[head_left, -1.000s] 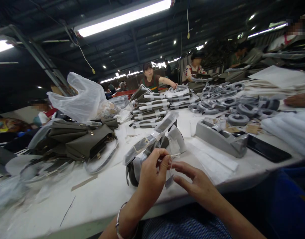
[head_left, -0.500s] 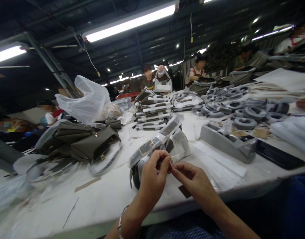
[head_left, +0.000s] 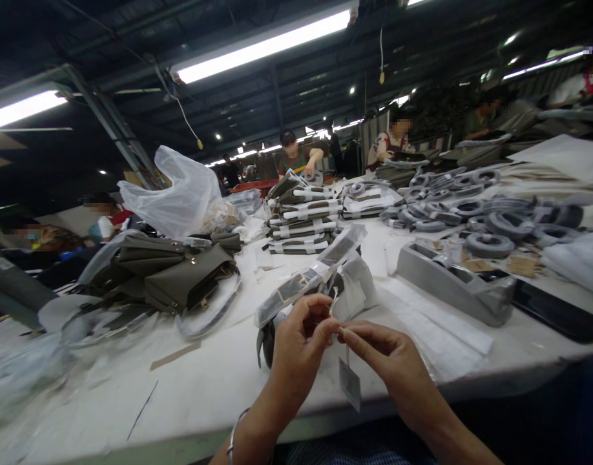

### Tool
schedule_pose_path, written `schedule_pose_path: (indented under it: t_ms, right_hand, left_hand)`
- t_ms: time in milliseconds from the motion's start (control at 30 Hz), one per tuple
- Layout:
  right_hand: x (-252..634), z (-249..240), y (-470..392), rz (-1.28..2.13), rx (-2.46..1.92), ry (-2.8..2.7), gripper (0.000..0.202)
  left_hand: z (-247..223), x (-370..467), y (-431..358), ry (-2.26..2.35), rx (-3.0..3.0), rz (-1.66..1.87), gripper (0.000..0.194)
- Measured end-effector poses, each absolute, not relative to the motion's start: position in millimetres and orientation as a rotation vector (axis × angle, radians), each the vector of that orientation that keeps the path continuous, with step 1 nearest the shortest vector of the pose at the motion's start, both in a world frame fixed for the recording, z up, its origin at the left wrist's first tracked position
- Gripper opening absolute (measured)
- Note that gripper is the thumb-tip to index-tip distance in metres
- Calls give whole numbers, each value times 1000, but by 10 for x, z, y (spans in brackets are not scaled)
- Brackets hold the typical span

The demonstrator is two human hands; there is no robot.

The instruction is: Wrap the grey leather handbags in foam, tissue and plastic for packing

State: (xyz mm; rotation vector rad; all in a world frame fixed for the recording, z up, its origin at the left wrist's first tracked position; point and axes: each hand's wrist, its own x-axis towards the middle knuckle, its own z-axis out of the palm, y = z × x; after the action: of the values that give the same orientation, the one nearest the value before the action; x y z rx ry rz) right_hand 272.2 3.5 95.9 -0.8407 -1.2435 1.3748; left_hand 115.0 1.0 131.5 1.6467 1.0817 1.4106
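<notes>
My left hand (head_left: 301, 345) and my right hand (head_left: 391, 355) meet fingertip to fingertip above the table's front part. Both pinch a thin white tag string (head_left: 347, 354), whose upper end shows above my left fingers. From it a small grey hang tag (head_left: 349, 385) dangles below the fingertips. Just behind my hands stands a dark handbag (head_left: 266, 342), partly hidden by my left hand. Its strap (head_left: 289, 292) is wrapped in clear plastic, with gold-coloured hardware showing through. White wrapping (head_left: 357, 287) covers part of the bag.
Olive handbags (head_left: 185, 278) lie piled at left beside a plastic sack (head_left: 173, 194). Wrapped bags (head_left: 303, 229) are stacked behind. At right are a grey tape dispenser (head_left: 451, 287), white sheets (head_left: 439, 326), a black tray (head_left: 558, 310) and several wrapped coils (head_left: 488, 244). A co-worker (head_left: 296, 158) stands across.
The hang tag now dangles lower and turned, clear of my right hand. My fingertips have dropped slightly. The co-worker opposite has lowered the bag held up before.
</notes>
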Motion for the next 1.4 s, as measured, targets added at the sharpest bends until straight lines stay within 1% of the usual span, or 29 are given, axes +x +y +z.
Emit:
schedule_pose_path:
  t_ms: [67,133,233,433,567,733,833,867,933,1000,1033,1067,1100,1167,1233,1400]
  right_hand:
    - [2715,954,37,1314,-851,-1244,27]
    - [2714,948,41,1285,-859,-1245,27]
    - [2726,942,42,1282,-870,-1255,29]
    - [2781,912,46,1362,-852,-1209,26]
    - [2779,862,60,1379,-812,-1077,26]
    - [2710,869,3,1302,-878,-1135,34]
    - [2681,893,14,1215,-997,-1291,36]
    - [2671,899,38,1180,-1024,-1350,36]
    - [2633,910,109,1103,-1052,-1466,36]
    - [2557,921,186,1059,-1041,-1555,35]
    - [2502,927,220,1055,-1018,-1580,34]
    - [2438,933,249,1061,-990,-1590,32]
    - [2368,937,273,1072,-962,-1584,31]
    - [2224,938,312,1093,-919,-1539,30]
    - [2094,933,347,1087,-900,-1485,31]
    - [1873,925,442,1055,-871,-1425,35]
  left_hand:
    - [1313,1140,4,1096,1666,1377,37]
    - [1325,1145,0,1126,1687,1352,41]
    - [1347,1165,-3,1139,1687,1341,37]
    - [1334,1180,3,1115,1673,1351,36]
    - [1339,1155,-41,1146,1712,1356,36]
    - [1394,1108,-241,1113,1774,1174,34]
    - [1474,984,-373,1095,1848,1097,26]
    - [1513,911,-398,1108,1858,1134,22]
    - [1610,717,-396,1181,1826,1328,17]
    - [1715,491,-302,1299,1750,1568,17]
    - [1764,380,-221,1358,1725,1617,19]
    - [1807,277,-122,1397,1716,1578,21]
    - [1843,185,-12,1412,1725,1456,24]
    - [1892,44,216,1373,1753,1111,28]
    - [1923,-41,421,1301,1753,843,31]
    - [1989,-47,760,1180,1724,418,28]
